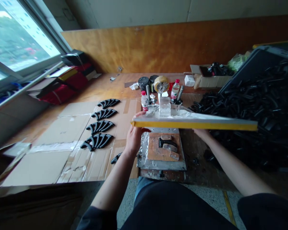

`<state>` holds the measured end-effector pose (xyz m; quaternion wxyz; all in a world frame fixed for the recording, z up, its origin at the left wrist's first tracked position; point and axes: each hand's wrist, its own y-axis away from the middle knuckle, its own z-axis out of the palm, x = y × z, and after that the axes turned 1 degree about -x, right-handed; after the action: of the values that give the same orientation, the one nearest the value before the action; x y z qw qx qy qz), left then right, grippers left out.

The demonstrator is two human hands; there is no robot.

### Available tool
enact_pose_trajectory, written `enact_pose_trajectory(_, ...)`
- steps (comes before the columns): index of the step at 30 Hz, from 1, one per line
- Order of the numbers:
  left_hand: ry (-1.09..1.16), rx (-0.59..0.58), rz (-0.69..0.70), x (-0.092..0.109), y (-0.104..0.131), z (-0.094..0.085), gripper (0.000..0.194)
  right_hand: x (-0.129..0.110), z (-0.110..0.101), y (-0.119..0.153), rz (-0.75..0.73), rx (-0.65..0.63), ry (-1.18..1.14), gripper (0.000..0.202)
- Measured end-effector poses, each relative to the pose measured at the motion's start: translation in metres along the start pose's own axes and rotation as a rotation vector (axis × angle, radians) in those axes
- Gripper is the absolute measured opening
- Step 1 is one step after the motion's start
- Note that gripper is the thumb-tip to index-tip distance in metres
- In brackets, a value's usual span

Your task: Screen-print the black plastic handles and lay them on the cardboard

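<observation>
A flat screen frame (194,125), its front edge taped yellow, is tilted up over a metal base plate (144,163). At the frame's left end my left hand (133,135) is closed on the edge, some fingers above and the thumb below. My right hand (198,131) reaches up behind the frame's right part, its fingers hidden, so its grip does not show. Beneath the frame, a black curved plastic handle (168,142) lies on a brown block (155,150) with clear supports around it.
Several rows of black curved parts (98,141) lie on cardboard (50,163) at left. One more part (115,158) sits near my left forearm. A large heap of black parts (249,105) fills the right. Bottles (175,89), jars (143,83) and a tape roll (161,84) stand behind.
</observation>
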<state>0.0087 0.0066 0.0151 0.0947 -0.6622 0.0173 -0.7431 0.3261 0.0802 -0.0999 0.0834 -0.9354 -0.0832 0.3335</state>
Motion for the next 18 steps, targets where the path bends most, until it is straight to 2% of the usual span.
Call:
enact_pose_trajectory(3, 0.139, -0.005, -0.015, 0.003, -0.014, 0.014, 0.052, -0.022, 0.049, 0.044, -0.144, -0.200, 0.119, 0.024)
enact_pose_trajectory(5, 0.192, 0.054, -0.069, -0.010, -0.003, 0.019, 0.055, -0.043, 0.073, 0.061, -0.156, -0.288, 0.260, 0.016)
enact_pose_trajectory(7, 0.211, 0.033, -0.309, -0.034, 0.022, 0.025, 0.060, -0.064, 0.085, 0.069, -0.055, -0.332, 0.320, 0.012)
enact_pose_trajectory(9, 0.200, -0.107, -0.671, -0.063, 0.055, 0.031, 0.065, -0.087, 0.088, 0.075, 0.022, -0.336, 0.284, 0.014)
enact_pose_trajectory(10, 0.210, -0.160, -0.782, -0.077, 0.071, 0.033, 0.064, -0.099, 0.088, 0.079, 0.005, -0.320, 0.245, 0.014)
enact_pose_trajectory(12, 0.245, -0.170, -0.861, -0.097, 0.095, 0.031, 0.057, -0.118, 0.085, 0.088, -0.152, -0.297, 0.147, 0.013)
enact_pose_trajectory(14, 0.263, -0.077, -0.849, -0.108, 0.105, 0.015, 0.048, -0.123, 0.074, 0.097, -0.354, -0.315, 0.032, 0.009)
enact_pose_trajectory(15, 0.235, -0.007, -0.841, -0.112, 0.106, 0.000, 0.045, -0.117, 0.064, 0.102, -0.398, -0.321, 0.002, 0.008)
enact_pose_trajectory(17, 0.107, 0.149, -0.816, -0.117, 0.107, -0.044, 0.042, -0.083, 0.037, 0.113, -0.306, -0.301, 0.066, 0.007)
enact_pose_trajectory(18, 0.005, 0.225, -0.783, -0.120, 0.109, -0.071, 0.044, -0.058, 0.021, 0.122, -0.173, -0.265, 0.165, 0.007)
